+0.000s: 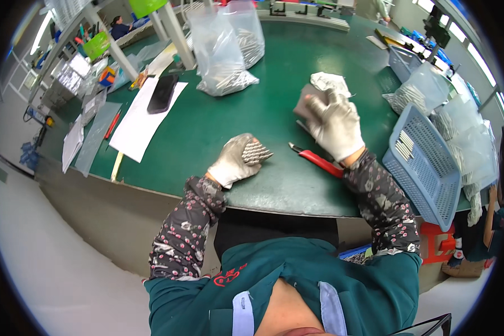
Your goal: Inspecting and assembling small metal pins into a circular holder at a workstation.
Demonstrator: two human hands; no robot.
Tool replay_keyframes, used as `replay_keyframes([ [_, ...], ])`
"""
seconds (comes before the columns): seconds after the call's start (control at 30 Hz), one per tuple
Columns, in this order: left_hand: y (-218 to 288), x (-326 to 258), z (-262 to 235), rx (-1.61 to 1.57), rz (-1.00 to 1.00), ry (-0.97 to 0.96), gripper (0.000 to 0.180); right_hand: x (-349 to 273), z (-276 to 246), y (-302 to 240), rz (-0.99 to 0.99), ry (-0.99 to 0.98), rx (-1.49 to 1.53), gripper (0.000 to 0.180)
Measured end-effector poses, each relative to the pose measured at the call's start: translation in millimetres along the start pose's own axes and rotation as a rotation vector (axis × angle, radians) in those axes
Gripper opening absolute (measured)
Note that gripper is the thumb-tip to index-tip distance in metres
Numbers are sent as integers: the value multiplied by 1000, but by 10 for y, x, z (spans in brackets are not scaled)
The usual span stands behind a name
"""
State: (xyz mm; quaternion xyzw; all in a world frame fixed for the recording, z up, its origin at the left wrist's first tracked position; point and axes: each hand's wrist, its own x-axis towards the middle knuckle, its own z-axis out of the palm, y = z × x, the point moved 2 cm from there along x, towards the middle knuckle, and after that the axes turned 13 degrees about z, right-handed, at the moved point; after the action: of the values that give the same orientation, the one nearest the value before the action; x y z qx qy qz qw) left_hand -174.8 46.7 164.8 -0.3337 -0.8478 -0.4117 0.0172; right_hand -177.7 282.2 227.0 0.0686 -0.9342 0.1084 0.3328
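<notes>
Green bench (297, 56). Left grip (234, 162): closed around metal rods (256, 152), near front edge. Right grip (337, 126): over brown pad (303, 105), beside white cloth (330, 82); cannot tell if pinching. Step, apparently: rod handling; next move calls for steady left hold.

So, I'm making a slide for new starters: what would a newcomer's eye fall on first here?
Probably the red-handled cutters on the green table, between the gloved left hand, which holds a bundle of slim grey rods, and the gloved right hand at a brownish block. Next, the large blue basket at the table's right edge, then the clear plastic bags toward the back.
</notes>
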Motion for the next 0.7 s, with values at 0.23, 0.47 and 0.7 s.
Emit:
replay_keyframes([
  [0.23,-226,-109,67,34,90,24,68,152,98,728,423,42,-440,46],
  [0.47,-91,-80,-9,-24,67,5,67,-261,-129,460,444,-351,-392,15],
  [0.7,-58,-17,-27,-115,143,102,40,-405,-6,668,567,-448,-311,21],
])
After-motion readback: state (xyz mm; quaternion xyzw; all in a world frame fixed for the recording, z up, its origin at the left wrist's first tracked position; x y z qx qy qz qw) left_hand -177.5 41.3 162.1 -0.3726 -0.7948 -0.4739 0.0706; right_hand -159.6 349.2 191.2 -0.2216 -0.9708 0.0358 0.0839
